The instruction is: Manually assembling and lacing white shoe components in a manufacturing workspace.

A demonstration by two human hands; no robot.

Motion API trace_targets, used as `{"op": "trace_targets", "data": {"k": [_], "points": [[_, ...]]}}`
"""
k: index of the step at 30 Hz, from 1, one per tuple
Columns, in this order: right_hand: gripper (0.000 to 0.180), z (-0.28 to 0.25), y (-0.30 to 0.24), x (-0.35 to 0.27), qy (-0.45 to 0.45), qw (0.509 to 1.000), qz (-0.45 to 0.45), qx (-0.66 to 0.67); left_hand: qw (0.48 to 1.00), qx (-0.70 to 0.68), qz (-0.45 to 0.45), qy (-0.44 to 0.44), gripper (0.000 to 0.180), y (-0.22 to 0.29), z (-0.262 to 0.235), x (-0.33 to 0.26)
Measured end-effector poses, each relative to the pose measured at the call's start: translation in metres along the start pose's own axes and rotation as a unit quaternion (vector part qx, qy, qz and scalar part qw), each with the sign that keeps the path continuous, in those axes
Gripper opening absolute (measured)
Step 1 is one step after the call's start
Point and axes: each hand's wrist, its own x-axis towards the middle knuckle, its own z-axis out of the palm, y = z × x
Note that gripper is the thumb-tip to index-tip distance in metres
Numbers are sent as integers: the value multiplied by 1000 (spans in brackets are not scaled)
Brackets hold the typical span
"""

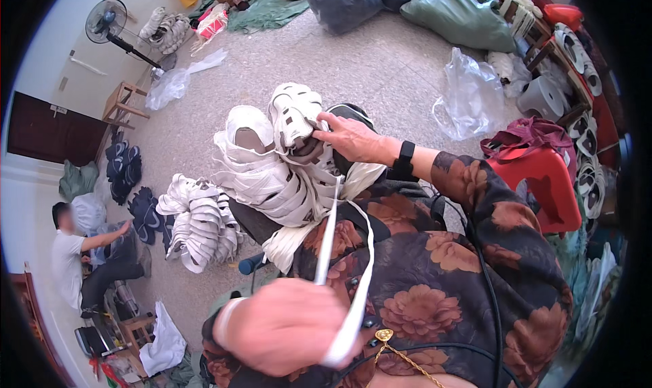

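Note:
A white shoe upper with dark inner patches [293, 106] stands on my lap, and my right hand [356, 140] pinches its side. From that upper a white shoelace [329, 242] runs taut toward me. Its lower part is held in my left hand [288, 327], closed near my waist and smeared by motion. Against the held upper leans a nested stack of white shoe uppers [255, 174]. Bundles of loose cream laces [285, 245] hang over my lap below it. What lies under the uppers is partly hidden.
Another stack of white uppers [197, 221] lies on the floor at left. A red plastic stool [543, 184] stands at right, near a clear plastic bag [468, 96]. A fan [112, 24] stands far left. Stuffed sacks [458, 14] lie behind. Another person [71, 259] sits at left.

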Motion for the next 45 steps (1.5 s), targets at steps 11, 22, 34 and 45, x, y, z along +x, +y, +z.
{"op": "trace_targets", "data": {"k": [11, 22, 34, 45], "points": [[21, -6, -53, -22, -227, 855, 30, 465, 817, 353, 61, 452, 36, 103, -58, -64], [31, -133, -22, 43, -135, 727, 134, 660, 724, 304, -59, 616, 25, 117, -123, -144], [33, -130, 40, -45, 144, 462, 163, 860, 536, 511, -600, 302, 22, -74, -105, -450], [26, -100, 67, -34, 115, 645, 334, 678, 649, 435, -623, 35, 21, -98, -75, -258]]}}
